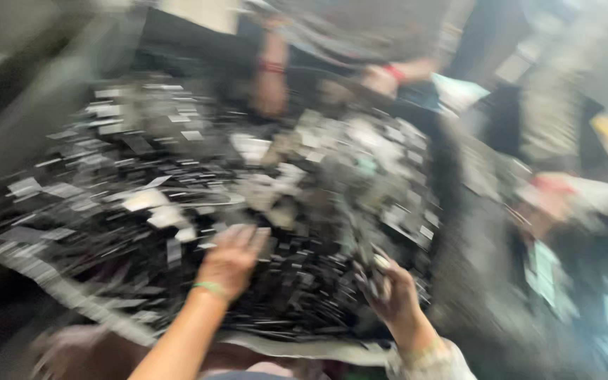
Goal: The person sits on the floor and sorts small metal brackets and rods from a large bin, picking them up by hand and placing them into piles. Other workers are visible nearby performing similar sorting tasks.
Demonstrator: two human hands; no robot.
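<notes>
The left hand (pixel 230 257) lay open, palm down, on a heap of small dark flat pieces (pixel 198 204) covering the worktop (pixel 304 348); the right hand (pixel 392 292) pinched several pieces, though blur obscured details.

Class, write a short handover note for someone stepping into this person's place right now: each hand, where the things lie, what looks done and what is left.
Left hand: palm down, fingers spread on the heap of small flat black and silvery pieces.
Right hand: closed around a few small pieces at the heap's near right edge; blur hides what exactly.
Heap lies on a pale sheet and fills the middle.
Another person's hands work the far side.
Done: cannot tell; no sorted pieces show. Left: the whole heap.
</notes>
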